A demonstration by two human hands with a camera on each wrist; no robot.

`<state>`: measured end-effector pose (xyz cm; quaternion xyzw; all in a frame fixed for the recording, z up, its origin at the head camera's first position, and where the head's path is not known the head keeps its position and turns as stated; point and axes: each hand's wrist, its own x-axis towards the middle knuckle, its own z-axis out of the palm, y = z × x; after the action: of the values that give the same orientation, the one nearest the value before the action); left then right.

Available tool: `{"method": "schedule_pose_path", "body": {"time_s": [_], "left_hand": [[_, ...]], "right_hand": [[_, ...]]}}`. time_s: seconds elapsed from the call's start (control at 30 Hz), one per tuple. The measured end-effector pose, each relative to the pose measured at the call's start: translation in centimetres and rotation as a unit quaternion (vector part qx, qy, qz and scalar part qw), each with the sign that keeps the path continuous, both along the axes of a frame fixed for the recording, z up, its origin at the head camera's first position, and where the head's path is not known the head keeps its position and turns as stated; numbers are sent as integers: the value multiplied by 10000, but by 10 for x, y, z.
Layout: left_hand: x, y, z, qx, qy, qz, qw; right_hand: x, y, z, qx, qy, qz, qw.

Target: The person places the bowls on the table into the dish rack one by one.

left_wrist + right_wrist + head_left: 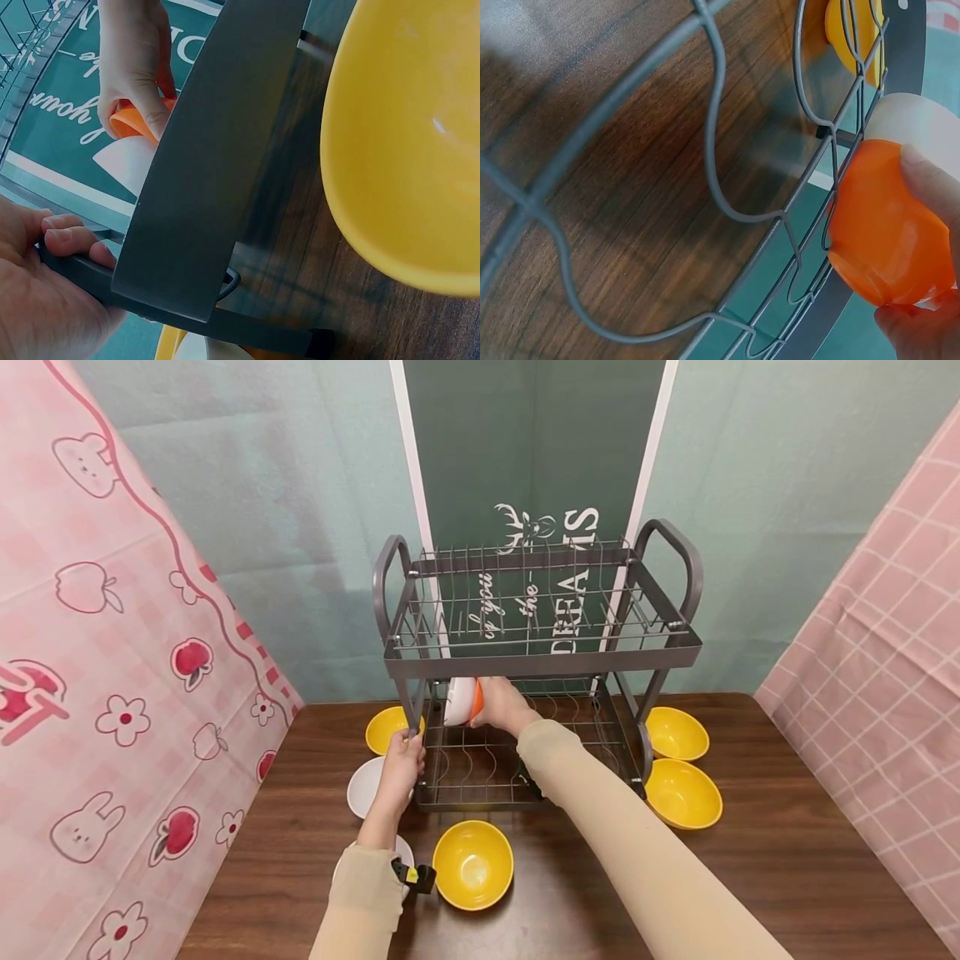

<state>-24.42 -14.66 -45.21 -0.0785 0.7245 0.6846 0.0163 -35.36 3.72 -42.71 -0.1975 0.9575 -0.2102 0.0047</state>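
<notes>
A grey two-tier dish rack [543,662] stands on the wooden table. My left hand [399,772] grips its left front post, fingers curled round it in the left wrist view. My right hand [504,703] reaches into the lower tier and pinches an orange bowl [889,221] by its edge, thumb on one side. Against the orange bowl, at the left end of the lower wire shelf [487,760], is a white bowl [458,700], tilted on its side. Whether the hand also bears on the white bowl cannot be told.
A yellow bowl [472,865] sits in front of the rack. Left of it are another yellow bowl [384,729] and a white bowl [364,787], with a further white dish partly behind the left wrist. Two yellow bowls [684,793] stand at the right. Curtains border the table.
</notes>
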Motion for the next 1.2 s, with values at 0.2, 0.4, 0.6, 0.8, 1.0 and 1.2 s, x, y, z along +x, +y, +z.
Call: {"method": "schedule_pose_path", "body": {"time_s": [0.2, 0.4, 0.6, 0.8, 1.0, 1.2], "left_hand": [[0, 1, -1, -24, 29, 36, 10000], [1, 1, 0, -33, 46, 41, 10000], [0, 1, 0, -73, 27, 57, 10000], [2, 1, 0, -69, 49, 54, 9999], [2, 0, -1, -64, 29, 43, 10000], [6, 2, 10, -1, -56, -43, 10000]], "right_hand": [[2, 1, 3, -61, -101, -25, 9999], [2, 1, 3, -49, -125, -11, 9999], [2, 2, 0, -115, -48, -56, 9999], [5, 4, -6, -23, -200, -147, 9997], [8, 7, -11, -227, -340, -150, 9991], [7, 9, -12, -455, -407, -104, 9981]]}}
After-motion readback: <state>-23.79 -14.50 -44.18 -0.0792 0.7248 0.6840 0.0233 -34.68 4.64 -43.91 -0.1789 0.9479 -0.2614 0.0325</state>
